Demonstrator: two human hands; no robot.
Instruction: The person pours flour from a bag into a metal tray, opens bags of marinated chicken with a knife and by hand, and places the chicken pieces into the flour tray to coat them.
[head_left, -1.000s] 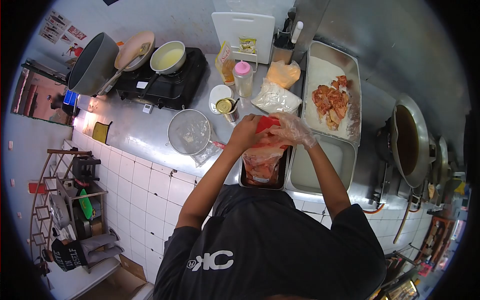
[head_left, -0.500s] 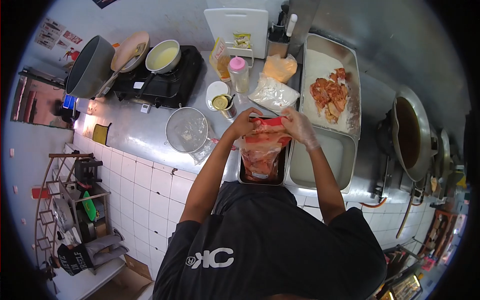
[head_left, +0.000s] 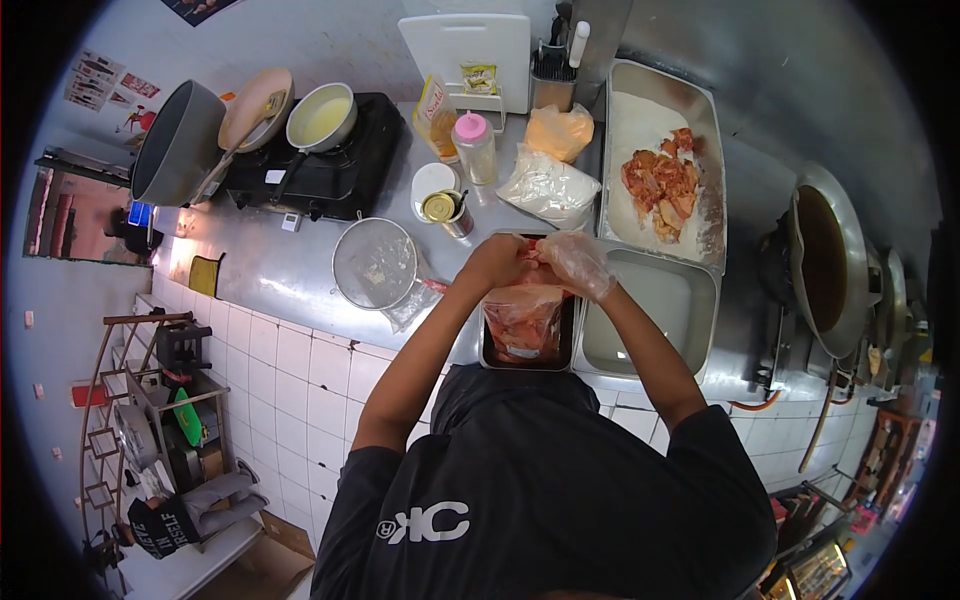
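Note:
A clear plastic bag of raw pink meat (head_left: 524, 318) rests in a dark-bottomed rectangular metal pan (head_left: 528, 366) at the counter's front edge. My left hand (head_left: 497, 262), bare, is closed on the bag's gathered top. Close beside it, my right hand (head_left: 575, 264) wears a clear plastic glove and also grips the bag's top, where a bit of red shows between the fingers. To the right stands a metal pan of pale liquid (head_left: 648, 310). Behind that, a larger metal tray (head_left: 718, 180) contains white powder (head_left: 640, 118) and pieces of coated meat (head_left: 662, 190).
Left of my arms lies a strainer (head_left: 375, 263). An opened can (head_left: 452, 213), a pink-capped bottle (head_left: 475, 148) and a bag of white powder (head_left: 549, 188) stand behind. A black stove (head_left: 375, 160) carries pans; a wok (head_left: 825, 260) is at right. Another person (head_left: 190, 515) is far lower left.
The bag's red-marked top, spread between my hands before, is now bunched together. My hands have come closer to each other, and the fingers have closed more tightly. The bag stays in the pan.

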